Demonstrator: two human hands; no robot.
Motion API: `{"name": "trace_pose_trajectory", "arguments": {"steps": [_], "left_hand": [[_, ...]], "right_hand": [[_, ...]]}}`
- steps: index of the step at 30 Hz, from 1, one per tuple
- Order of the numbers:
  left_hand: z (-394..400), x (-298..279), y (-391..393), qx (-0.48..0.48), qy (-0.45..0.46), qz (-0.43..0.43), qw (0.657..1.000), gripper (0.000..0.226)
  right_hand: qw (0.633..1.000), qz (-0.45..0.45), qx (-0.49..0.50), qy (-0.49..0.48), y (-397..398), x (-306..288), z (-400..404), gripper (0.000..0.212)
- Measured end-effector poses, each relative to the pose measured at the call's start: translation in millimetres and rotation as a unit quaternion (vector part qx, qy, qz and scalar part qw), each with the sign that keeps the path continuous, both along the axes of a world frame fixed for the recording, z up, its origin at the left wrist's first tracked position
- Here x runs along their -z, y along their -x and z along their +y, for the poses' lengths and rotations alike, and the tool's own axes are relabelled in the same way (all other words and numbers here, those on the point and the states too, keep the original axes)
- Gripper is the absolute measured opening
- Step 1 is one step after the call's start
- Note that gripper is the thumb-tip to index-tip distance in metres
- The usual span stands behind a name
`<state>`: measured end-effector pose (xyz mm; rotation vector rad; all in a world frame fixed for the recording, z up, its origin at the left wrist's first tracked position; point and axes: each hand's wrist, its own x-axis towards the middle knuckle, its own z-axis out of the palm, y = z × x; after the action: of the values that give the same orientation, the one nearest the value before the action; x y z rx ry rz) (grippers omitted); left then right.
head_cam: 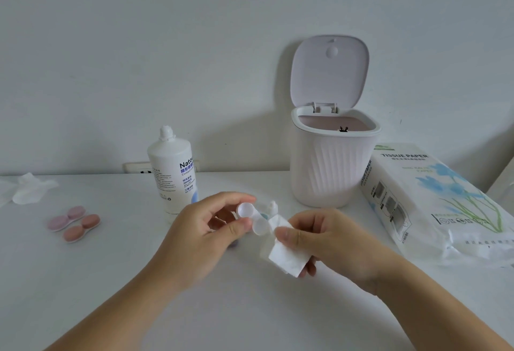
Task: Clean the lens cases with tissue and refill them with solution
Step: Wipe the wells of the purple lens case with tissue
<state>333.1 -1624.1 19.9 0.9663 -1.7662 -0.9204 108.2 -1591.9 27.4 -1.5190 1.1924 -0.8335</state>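
Observation:
My left hand (207, 229) pinches a white, open lens case (254, 218) above the table, its two round wells facing me. Just right of it, my right hand (319, 242) holds a folded white tissue (286, 253) whose top edge touches the case. The white solution bottle (172, 169) stands upright behind my left hand. Two closed lens cases lie at the left: a pale pink one (66, 218) and a darker salmon one (82, 227). Something blue shows behind the held case, mostly hidden.
A small white bin (333, 161) with its lid flipped up stands at the back. The tissue paper pack (434, 200) lies at the right. A crumpled tissue (27, 190) sits at the far left. The wall runs along the white table's (250, 309) far edge.

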Motion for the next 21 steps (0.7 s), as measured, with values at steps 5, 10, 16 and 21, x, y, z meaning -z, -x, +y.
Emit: {"name": "trace_pose_trajectory", "arguments": {"steps": [5,10,16,21], "left_hand": [[-1,-5,-3,0.041,-0.098,0.067,0.992,0.033],[5,-2,5,0.083,-0.152,0.074,0.982,0.039],[7,2,8,0.101,-0.117,0.033,0.987,0.040],[5,4,5,0.079,-0.119,0.049,0.989,0.020]], "right_hand": [[0.990,-0.039,0.108,0.084,4,-3,-4,0.031],[0.986,-0.039,0.117,0.113,-4,1,-3,0.030],[0.991,-0.008,0.065,0.116,-12,10,-4,0.032],[0.993,-0.001,0.045,0.110,-14,12,-4,0.036]]}}
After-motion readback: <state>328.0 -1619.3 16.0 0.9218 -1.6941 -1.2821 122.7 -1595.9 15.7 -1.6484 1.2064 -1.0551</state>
